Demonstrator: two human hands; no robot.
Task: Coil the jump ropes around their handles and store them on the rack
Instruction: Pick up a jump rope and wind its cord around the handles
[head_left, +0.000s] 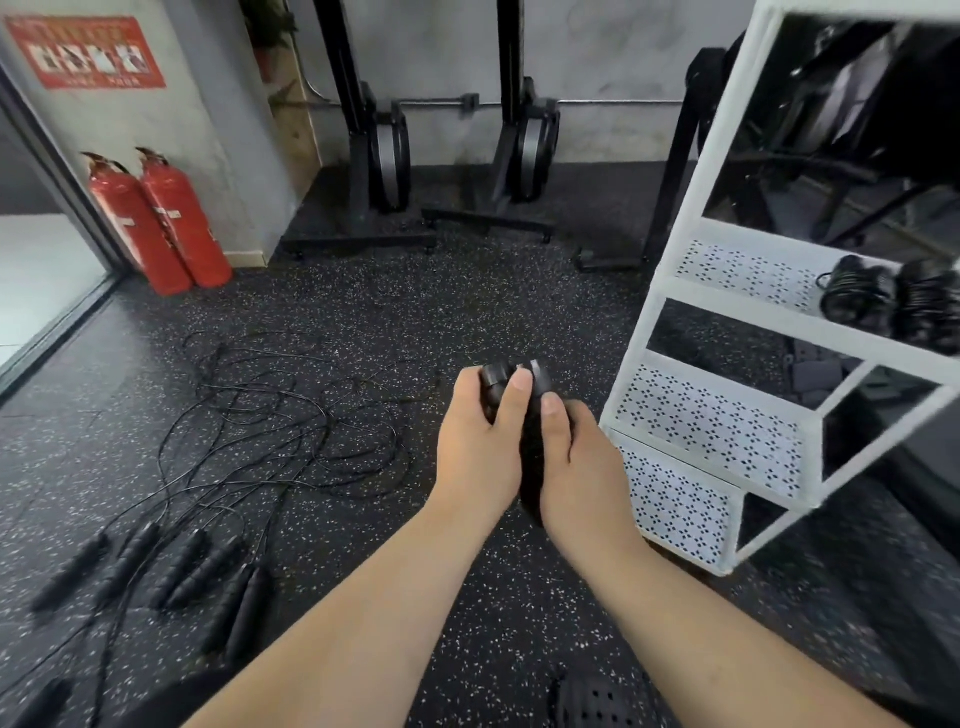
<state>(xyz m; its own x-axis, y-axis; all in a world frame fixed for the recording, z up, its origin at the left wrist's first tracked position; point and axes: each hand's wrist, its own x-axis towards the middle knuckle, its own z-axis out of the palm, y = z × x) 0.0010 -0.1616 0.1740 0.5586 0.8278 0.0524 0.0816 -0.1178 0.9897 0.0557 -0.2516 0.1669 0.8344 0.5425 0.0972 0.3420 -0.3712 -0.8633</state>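
Observation:
Both hands hold one pair of black jump rope handles (527, 415) side by side, upright, above the floor. My left hand (480, 441) wraps them from the left with its thumb on top; my right hand (574, 457) grips from the right. Their thin rope is hard to make out against the floor. Several more black handles (171, 571) lie on the floor at lower left, with their thin black ropes (270, 421) tangled beyond them. The white rack (727, 395) stands to the right; two coiled ropes (893, 301) rest on its upper perforated shelf.
Two red fire extinguishers (161, 218) lean in the left corner by a glass door. Black exercise machines (384, 156) stand along the back wall. The floor is speckled black rubber. A black perforated shoe (597, 701) shows at the bottom edge.

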